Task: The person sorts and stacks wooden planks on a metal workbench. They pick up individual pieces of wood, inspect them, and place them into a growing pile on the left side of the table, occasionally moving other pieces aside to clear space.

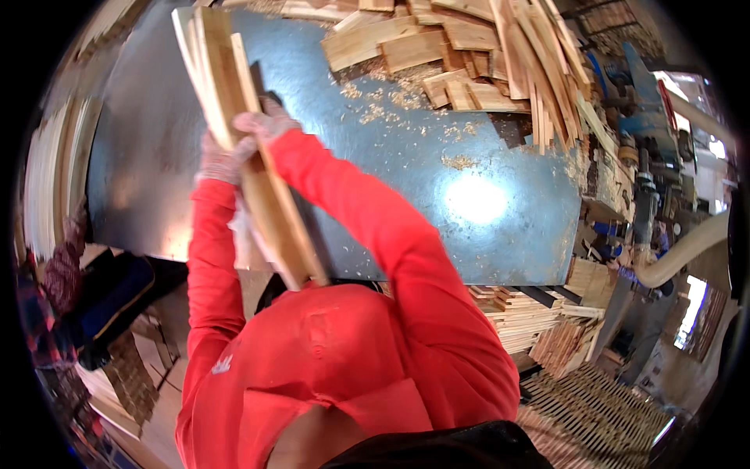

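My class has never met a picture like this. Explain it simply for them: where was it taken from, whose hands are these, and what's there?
There is no machine arm here. A wide fisheye camera on a person's head looks down, so straight edges bend and red sleeves reach upward. The left hand and right hand hold several long wooden boards over a metal tabletop. On its far side lie a pile of wooden pieces and scattered shavings. At the left edge, a co-worker's hand is near stacked boards.
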The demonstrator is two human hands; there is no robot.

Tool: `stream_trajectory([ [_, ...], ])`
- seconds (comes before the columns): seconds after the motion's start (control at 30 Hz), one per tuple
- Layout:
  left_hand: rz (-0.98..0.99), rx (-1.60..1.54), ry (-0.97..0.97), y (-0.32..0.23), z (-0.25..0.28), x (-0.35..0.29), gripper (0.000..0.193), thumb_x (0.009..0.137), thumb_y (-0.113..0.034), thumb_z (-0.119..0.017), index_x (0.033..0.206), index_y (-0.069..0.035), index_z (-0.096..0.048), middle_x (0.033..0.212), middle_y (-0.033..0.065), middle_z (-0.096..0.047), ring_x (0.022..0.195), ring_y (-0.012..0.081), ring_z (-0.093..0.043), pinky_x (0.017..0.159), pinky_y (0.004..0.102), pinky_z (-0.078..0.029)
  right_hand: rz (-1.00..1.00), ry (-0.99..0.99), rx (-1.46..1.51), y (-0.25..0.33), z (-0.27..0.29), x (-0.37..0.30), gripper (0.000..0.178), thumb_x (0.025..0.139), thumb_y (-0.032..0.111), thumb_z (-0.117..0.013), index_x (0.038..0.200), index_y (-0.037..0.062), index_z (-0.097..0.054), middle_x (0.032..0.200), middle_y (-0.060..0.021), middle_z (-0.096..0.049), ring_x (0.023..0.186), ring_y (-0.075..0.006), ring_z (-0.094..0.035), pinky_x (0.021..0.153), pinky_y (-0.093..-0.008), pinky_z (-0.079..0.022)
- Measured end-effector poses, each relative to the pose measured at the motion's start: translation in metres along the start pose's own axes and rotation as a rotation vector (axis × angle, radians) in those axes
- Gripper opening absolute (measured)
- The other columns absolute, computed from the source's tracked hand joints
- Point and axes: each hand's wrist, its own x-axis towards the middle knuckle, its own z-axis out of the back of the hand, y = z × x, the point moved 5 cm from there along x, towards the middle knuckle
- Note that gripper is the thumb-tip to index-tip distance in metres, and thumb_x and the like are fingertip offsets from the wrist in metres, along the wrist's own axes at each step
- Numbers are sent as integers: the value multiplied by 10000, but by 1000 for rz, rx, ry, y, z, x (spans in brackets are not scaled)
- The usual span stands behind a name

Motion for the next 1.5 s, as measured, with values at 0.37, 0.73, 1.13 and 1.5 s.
stream_trajectory([
  [0.37,-81,1144,47,60,110,-46,912,738,-361,-733,1455,-49,-264,1354,266,-461,1206,428,-495,992,467,-427,-442,9,-1188,-64,-53,53,812,921,622,-365,1375,-50,-405,1270,-267,-551,1197,-417,-498,1024,-429,-397],
  [0.73,393,1155,-85,35,151,-11,933,693,-348,-753,1471,-137,-283,1272,207,-515,1170,375,-523,987,438,-437,-393,281,-622,-179,-11,-48,711,917,539,-522,1416,44,-413,1213,-145,-612,1117,-223,-573,956,-317,-437],
  [1.13,412,1592,-209,61,255,3,930,725,-429,-741,1458,-178,-226,1353,173,-461,1290,375,-411,978,540,-400,129,-761,-1632,166,232,-116,767,852,492,-595,1447,74,-349,1347,-222,-499,1180,-392,-518,1011,-445,-415],
  [1.5,-545,765,222,22,-104,-97,937,764,-422,-733,1447,28,-276,1444,254,-363,1320,391,-394,1042,439,-401,166,-1175,-2002,344,476,-145,1269,604,568,-789,1513,107,-33,1553,-255,-82,1419,-422,-174,1156,-506,-147],
])
